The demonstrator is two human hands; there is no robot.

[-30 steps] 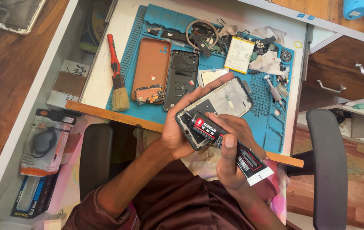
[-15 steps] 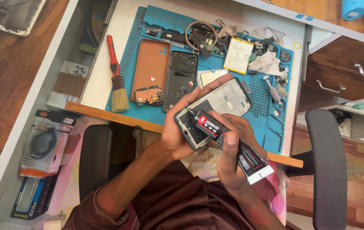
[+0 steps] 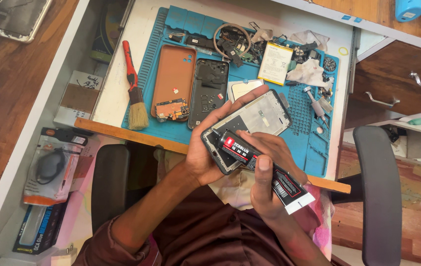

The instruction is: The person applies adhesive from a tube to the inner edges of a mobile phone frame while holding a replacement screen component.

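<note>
My left hand (image 3: 205, 152) grips the phone frame (image 3: 250, 129) above the blue mat's (image 3: 314, 157) near edge, right hand (image 3: 264, 177) pinching the black glue tube (image 3: 262, 170) nozzle-down on it; I'd squeeze lightly, bead thin

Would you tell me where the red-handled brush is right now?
In the head view, the red-handled brush lies at the blue mat's left edge, left of the orange back cover.
</note>
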